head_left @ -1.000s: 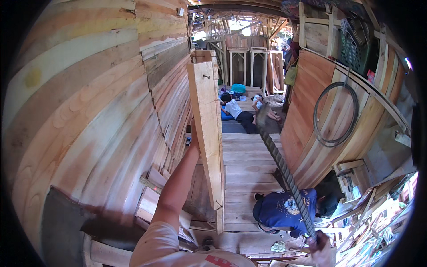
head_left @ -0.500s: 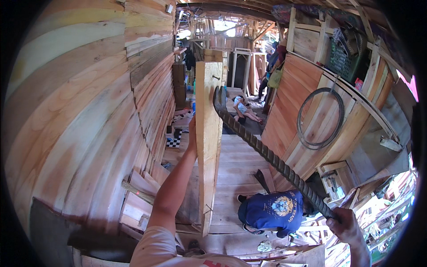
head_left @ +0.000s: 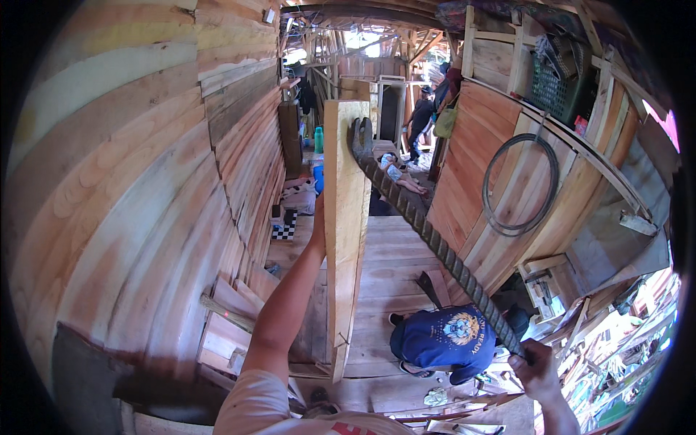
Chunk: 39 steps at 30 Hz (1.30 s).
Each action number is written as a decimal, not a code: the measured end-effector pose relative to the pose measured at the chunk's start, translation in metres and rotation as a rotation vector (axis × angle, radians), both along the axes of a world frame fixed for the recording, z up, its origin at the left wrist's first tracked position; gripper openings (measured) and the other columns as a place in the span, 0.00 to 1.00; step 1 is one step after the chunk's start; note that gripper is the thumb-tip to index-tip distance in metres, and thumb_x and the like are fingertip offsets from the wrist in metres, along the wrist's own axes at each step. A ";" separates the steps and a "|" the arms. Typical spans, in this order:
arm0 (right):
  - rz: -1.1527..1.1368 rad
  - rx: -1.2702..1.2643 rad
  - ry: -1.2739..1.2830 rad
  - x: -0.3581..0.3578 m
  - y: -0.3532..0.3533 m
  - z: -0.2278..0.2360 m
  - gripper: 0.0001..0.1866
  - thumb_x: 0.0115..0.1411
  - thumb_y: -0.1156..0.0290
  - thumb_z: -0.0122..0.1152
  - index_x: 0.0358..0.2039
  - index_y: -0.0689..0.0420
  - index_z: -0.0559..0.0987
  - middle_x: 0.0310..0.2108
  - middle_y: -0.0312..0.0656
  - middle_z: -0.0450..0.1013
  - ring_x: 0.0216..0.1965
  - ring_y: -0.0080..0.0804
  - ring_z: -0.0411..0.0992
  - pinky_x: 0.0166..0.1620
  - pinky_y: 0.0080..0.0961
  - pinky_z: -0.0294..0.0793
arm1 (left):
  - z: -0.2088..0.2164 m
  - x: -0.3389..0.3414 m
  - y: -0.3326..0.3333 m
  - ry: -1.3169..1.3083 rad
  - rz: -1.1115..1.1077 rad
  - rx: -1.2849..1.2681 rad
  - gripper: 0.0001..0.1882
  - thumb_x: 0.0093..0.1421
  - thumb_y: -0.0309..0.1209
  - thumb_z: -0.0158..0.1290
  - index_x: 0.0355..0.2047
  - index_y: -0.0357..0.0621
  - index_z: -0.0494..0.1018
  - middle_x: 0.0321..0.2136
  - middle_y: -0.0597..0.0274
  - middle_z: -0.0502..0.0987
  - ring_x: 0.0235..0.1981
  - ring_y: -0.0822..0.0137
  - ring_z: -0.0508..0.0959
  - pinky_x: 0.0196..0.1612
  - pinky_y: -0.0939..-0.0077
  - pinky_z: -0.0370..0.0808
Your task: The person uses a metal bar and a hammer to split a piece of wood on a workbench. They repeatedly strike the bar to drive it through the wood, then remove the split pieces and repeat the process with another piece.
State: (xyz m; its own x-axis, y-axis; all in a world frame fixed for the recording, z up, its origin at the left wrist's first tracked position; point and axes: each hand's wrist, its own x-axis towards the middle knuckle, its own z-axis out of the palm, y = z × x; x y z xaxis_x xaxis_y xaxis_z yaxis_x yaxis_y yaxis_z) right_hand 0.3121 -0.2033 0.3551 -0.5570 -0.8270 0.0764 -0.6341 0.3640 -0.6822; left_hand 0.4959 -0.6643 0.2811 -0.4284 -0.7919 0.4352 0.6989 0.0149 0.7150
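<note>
A long wooden beam (head_left: 342, 210) stands upright in front of me, with a bent nail (head_left: 344, 338) sticking out near its lower end. My left hand (head_left: 320, 216) grips the beam's left edge from behind; the fingers are mostly hidden by the wood. My right hand (head_left: 535, 366) is closed around the lower end of a ribbed steel pry bar (head_left: 442, 250). The bar slants up to the left, its forked claw lying against the beam's upper face. The nail up there is covered by the claw, so I cannot tell whether it sits in the fork.
A person in a dark blue shirt (head_left: 453, 341) crouches close by at right. Farther back, someone lies on the floor (head_left: 402, 174) and another person (head_left: 420, 119) stands. A plank wall (head_left: 145, 181) runs along the left; a wire coil (head_left: 554, 185) hangs at right.
The claw has moved up and right onto the nail's spot, hiding the nail. My right hand has shifted left with the bar. The view has turned slightly; my left hand stays at the beam.
</note>
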 end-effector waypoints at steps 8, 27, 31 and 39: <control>0.123 -0.179 -0.391 0.028 -0.018 -0.072 0.12 0.58 0.68 0.63 0.34 0.65 0.75 0.18 0.31 0.66 0.20 0.14 0.59 0.23 0.16 0.58 | 0.037 0.036 -0.020 -0.193 0.383 -0.154 0.21 0.64 0.44 0.47 0.50 0.44 0.68 0.35 0.65 0.75 0.38 0.73 0.75 0.43 0.77 0.70; 0.211 -0.171 -0.566 0.112 -0.082 -0.127 0.09 0.58 0.71 0.61 0.33 0.61 0.72 0.15 0.30 0.63 0.18 0.14 0.58 0.20 0.18 0.57 | 0.164 0.041 0.013 -0.240 0.771 -0.627 0.29 0.55 0.36 0.61 0.51 0.34 0.62 0.42 0.55 0.74 0.41 0.69 0.75 0.45 0.75 0.71; 0.216 -0.227 -0.468 0.118 -0.092 -0.118 0.09 0.57 0.71 0.62 0.32 0.62 0.72 0.16 0.29 0.63 0.18 0.14 0.57 0.21 0.19 0.56 | 0.158 0.042 0.017 -0.099 0.833 -0.633 0.30 0.57 0.35 0.59 0.55 0.36 0.60 0.45 0.55 0.71 0.43 0.68 0.74 0.47 0.74 0.71; 0.184 -0.250 -0.436 0.123 -0.103 -0.129 0.11 0.56 0.70 0.63 0.34 0.64 0.74 0.16 0.31 0.63 0.19 0.17 0.57 0.22 0.21 0.57 | 0.151 0.052 0.006 -0.228 1.250 -1.021 0.19 0.60 0.36 0.55 0.50 0.47 0.69 0.61 0.49 0.58 0.62 0.57 0.57 0.60 0.65 0.57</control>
State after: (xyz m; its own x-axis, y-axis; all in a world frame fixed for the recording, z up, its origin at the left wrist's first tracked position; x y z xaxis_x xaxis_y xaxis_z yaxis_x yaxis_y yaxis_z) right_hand 0.4351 -0.3065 0.2261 -0.4287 -0.9001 0.0773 -0.3109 0.0666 -0.9481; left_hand 0.5480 -0.6584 0.4325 0.0983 -0.1146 0.9885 -0.2242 0.9652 0.1342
